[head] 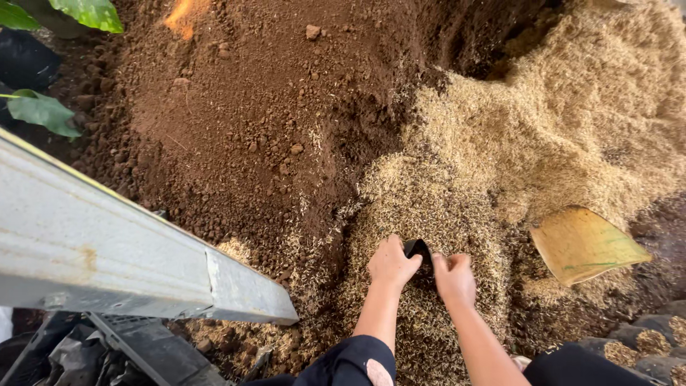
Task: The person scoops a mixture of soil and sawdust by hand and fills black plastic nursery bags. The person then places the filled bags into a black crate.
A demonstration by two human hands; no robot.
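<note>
A mound of brown soil (250,107) is lying beside a heap of pale husks (572,121). The left hand (391,263) and right hand (454,279) are gripping a small black bag (417,249), fingers curled on its rim, amid the husks.

Small black bag (418,250) mostly buried in husk and covered by both hands, only its rim showing. Fingers (441,261) of right hand (454,279) dug under the husk. Filled bags (643,342) at five o'clock cut by the edge. Leaves (43,111) at ten o'clock cropped. Yellow scoop (582,243) partly sunk, handle unseen.
</note>
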